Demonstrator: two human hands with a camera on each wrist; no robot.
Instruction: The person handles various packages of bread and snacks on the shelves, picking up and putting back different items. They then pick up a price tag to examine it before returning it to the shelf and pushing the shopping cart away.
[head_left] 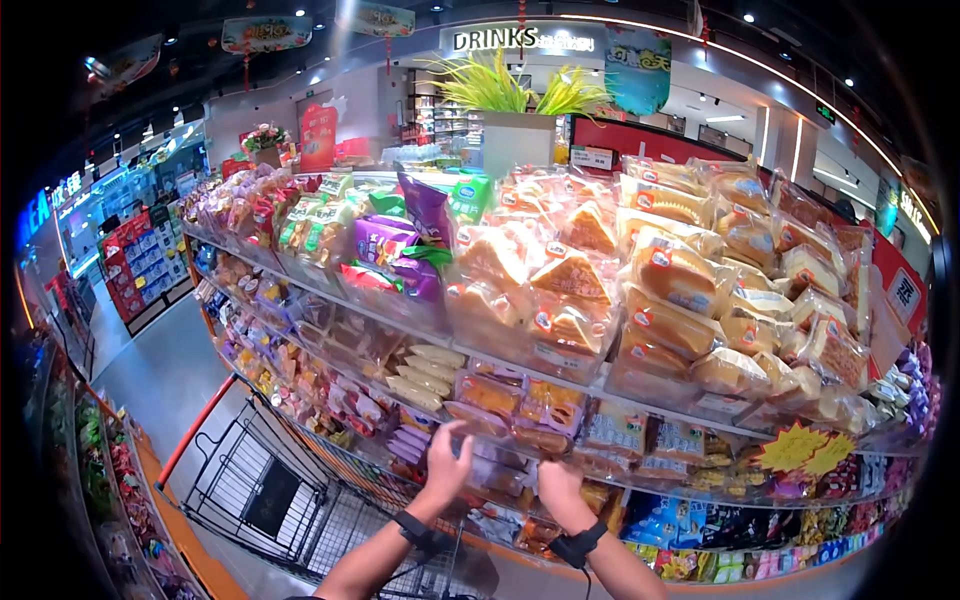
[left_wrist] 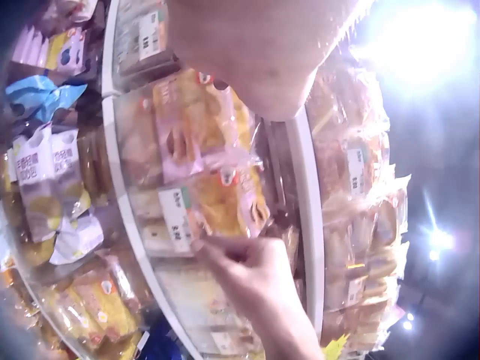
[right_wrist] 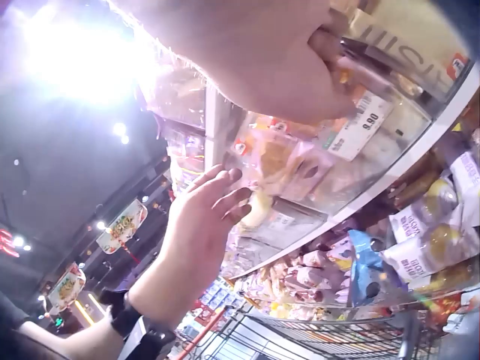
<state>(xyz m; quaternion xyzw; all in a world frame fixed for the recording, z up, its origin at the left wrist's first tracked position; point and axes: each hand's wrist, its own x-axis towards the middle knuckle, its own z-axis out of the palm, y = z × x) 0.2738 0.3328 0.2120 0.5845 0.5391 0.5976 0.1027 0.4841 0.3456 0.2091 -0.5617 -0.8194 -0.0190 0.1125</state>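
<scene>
My left hand (head_left: 447, 468) is raised in front of the middle shelf, its fingers loosely bent and holding nothing. To its right, my right hand (head_left: 562, 492) has curled fingers at the clear front of the shelf. In the left wrist view, the thumb and finger of the right hand (left_wrist: 251, 274) pinch at the lower corner of a white price tag (left_wrist: 175, 219). Behind the panel lie packaged breads (left_wrist: 217, 202) in yellow and lilac wrappers. The right wrist view shows the tag (right_wrist: 364, 124) reading 9.90 close below that hand. Both wrists wear black straps.
A metal shopping cart (head_left: 290, 510) with a red handle stands at the left against the shelves. Above the hands, the top shelf carries bagged sandwiches (head_left: 575, 275) and purple snack bags (head_left: 395, 245). A yellow starburst sign (head_left: 805, 450) hangs at the right.
</scene>
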